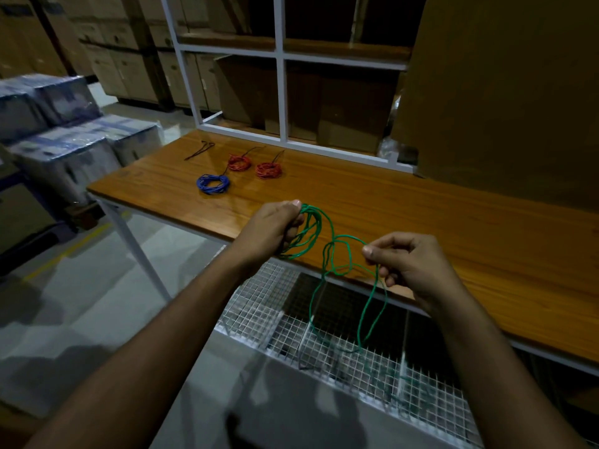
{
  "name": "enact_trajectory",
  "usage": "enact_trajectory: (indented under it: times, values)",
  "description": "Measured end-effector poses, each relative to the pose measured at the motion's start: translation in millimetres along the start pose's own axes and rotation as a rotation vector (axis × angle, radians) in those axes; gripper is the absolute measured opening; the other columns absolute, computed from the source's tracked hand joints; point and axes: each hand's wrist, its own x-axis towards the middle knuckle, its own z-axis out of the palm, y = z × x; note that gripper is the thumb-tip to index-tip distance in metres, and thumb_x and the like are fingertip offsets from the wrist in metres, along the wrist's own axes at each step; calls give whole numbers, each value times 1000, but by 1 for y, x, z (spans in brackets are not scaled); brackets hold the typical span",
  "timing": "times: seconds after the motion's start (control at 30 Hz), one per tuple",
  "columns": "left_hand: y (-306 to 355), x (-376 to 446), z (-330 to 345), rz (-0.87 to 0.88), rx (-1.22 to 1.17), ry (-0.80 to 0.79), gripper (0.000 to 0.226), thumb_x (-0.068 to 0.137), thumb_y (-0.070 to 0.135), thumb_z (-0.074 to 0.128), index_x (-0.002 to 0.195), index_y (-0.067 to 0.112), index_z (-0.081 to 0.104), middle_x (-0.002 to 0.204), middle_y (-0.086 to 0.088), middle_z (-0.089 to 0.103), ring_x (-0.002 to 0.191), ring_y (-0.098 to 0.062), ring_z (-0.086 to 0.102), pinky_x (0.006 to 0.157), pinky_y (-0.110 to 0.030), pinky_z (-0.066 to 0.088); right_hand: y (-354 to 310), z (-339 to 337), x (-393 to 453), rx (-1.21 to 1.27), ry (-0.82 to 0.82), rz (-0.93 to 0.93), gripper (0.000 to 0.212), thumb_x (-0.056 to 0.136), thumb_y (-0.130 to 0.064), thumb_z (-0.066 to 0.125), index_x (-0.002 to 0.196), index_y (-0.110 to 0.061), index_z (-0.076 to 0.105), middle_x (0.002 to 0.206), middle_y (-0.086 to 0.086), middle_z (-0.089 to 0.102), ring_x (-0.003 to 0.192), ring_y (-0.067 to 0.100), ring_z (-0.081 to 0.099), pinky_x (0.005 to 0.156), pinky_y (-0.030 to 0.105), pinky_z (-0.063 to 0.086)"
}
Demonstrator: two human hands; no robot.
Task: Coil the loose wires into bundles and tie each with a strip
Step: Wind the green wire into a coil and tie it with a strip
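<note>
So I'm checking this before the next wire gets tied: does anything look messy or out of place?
Only the green wire: the left hand grips some loops, the right hand pinches a strand, and the rest hangs tangled over the table edge. The blue bundle and two red bundles lie neatly coiled.

Both arms outstretched, fingers curled

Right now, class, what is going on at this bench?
A person is coiling a green wire. The left hand grips the gathered loops while the right hand pinches the loose strand, whose slack hangs below the wooden table edge. One blue bundle and two red bundles already lie tied further back, with spare dark strips beside them.
</note>
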Motion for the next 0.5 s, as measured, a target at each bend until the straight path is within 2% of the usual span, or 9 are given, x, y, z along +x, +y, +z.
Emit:
enact_trajectory:
  times: [0.13,0.2,0.3,0.43,0.5]
  values:
    - [-7,-1,3,0,18,-1,36,107,31,35,75,20,47,57,10,38,49,-7,29,48,-25,20,2,0,4,21,19,38,9,85,-11,73,86,-2,71,65,5,64,46,7,48,40,18,40]
    - [-8,-1,5,4,35,7,36,107,31,35,75,20,47,58,9,39,49,-6,30,48,-24,21,3,4,4,30,-23,49,18,88,-23,70,86,-5,72,68,4,61,49,9,48,42,19,42]
    - [-8,-2,11,4,28,5,36,108,30,35,75,19,46,58,9,38,48,-6,30,47,-23,21,4,15,4,-55,-98,63,36,80,-40,72,86,-5,74,67,4,57,52,10,49,44,22,44]
    - [-8,-2,15,5,13,3,36,108,29,34,75,18,45,58,7,37,47,-7,29,46,-22,22,11,22,6,-348,-120,-36,12,84,-21,78,77,-12,73,56,1,56,51,15,51,48,28,46]
    - [-8,-1,10,-7,-17,19,35,108,29,34,76,19,45,56,8,36,46,-6,28,45,-21,21,15,17,7,-477,-48,-121,11,80,-21,82,75,-17,74,53,-7,61,49,11,56,54,28,47]
